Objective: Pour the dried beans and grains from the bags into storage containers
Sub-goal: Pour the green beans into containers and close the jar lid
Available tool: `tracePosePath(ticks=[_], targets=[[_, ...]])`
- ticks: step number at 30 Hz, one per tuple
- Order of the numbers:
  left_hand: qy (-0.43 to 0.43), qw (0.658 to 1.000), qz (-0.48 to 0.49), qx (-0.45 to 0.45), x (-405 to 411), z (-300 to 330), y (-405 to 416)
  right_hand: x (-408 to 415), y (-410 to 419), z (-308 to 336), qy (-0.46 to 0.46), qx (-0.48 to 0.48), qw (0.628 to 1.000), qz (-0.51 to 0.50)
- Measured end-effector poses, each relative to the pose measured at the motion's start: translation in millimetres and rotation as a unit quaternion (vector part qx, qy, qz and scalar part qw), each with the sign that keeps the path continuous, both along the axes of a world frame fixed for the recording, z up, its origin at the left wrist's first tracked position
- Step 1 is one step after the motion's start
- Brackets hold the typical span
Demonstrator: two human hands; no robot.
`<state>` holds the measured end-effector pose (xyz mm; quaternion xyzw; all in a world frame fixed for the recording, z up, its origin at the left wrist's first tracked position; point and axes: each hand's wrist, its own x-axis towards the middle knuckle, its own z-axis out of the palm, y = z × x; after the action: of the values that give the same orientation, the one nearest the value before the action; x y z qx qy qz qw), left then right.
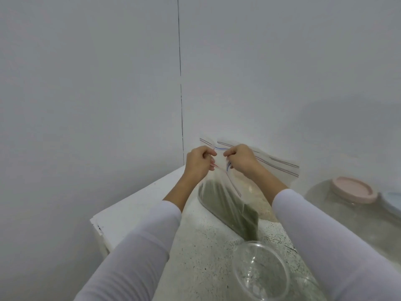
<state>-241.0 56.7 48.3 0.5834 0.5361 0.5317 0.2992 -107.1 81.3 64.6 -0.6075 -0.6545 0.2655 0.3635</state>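
Left hand (198, 164) and right hand (239, 160) each pinching one lip of the zip-lock bag (227, 198), apparently to part the seal. Green grains sagging low inside, bag held above the worktop (195, 246), behind the open clear jar (261, 272), ready for pouring.

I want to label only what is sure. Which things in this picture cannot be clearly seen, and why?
- Head view: the greenish contents of the clear zip-top plastic bag are blurred; the kind of bean cannot be told.
- The clear round plastic container is cut by the bottom edge.
- The jar with the pink round lid is hazy; its contents are unclear.
- The left hand and right hand cover part of the bag's seal.
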Motion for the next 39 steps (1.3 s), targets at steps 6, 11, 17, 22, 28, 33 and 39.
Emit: tracePosePath(ticks=[6, 11, 17, 22, 28, 33, 39], targets=[[-0.032, 0.998, 0.043, 0.010, -12.6, 6.2, 1.5, -11.0, -2.7, 5.5, 0.065, 0.004, 0.998, 0.004], [0.029, 0.998, 0.059, -0.021, -34.0, 8.9, -0.7, -28.3, -8.0, 7.1, -0.014, 0.022, 0.999, 0.033], [0.105, 0.986, 0.113, -0.061, -87.4, 5.6, -4.2, -6.6, 1.4, -2.0, -0.114, 0.057, 0.990, -0.065], [0.116, 0.977, 0.157, -0.081, -123.3, -7.1, -5.9, 23.9, 4.4, -4.9, -0.116, 0.025, 0.985, -0.125], [0.185, 0.963, 0.176, -0.082, -120.8, -11.6, -8.6, 20.0, 0.7, -5.0, -0.156, 0.019, 0.981, -0.109], [0.181, 0.972, 0.146, 0.030, -104.4, 1.5, -3.6, 9.1, -11.8, 2.1, -0.196, 0.061, 0.979, -0.004], [0.350, 0.935, -0.017, 0.061, -69.2, 16.3, 33.2, -19.8, -47.2, -5.2, -0.322, 0.105, 0.930, 0.141]])
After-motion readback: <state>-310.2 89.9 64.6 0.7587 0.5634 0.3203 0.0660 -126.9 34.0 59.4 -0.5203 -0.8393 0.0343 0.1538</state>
